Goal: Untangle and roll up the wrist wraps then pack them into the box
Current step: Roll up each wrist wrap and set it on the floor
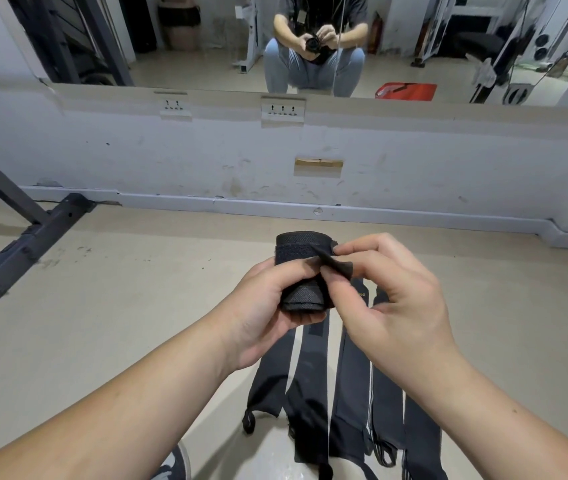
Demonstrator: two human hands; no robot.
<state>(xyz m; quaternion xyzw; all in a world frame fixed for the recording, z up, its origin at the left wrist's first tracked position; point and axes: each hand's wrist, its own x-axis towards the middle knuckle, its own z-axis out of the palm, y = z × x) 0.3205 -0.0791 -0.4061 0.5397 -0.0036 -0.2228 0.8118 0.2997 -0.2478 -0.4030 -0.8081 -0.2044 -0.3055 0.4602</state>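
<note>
A rolled black wrist wrap (298, 252) is held up in front of me, above the floor. My left hand (268, 306) grips the roll from below and from the left, fingers curled round it. My right hand (393, 299) pinches the loose black end flap of the roll (334, 263) between thumb and fingers. Under my hands several black wrist wraps (348, 393) lie flat and side by side on the floor, with loops at their near ends. No box is in view.
A dark metal rack frame (33, 233) stands on the beige floor at the left. Ahead is a white wall with sockets (282, 109) and a mirror (206, 39) above it, which reflects a squatting person and a red box (407, 91).
</note>
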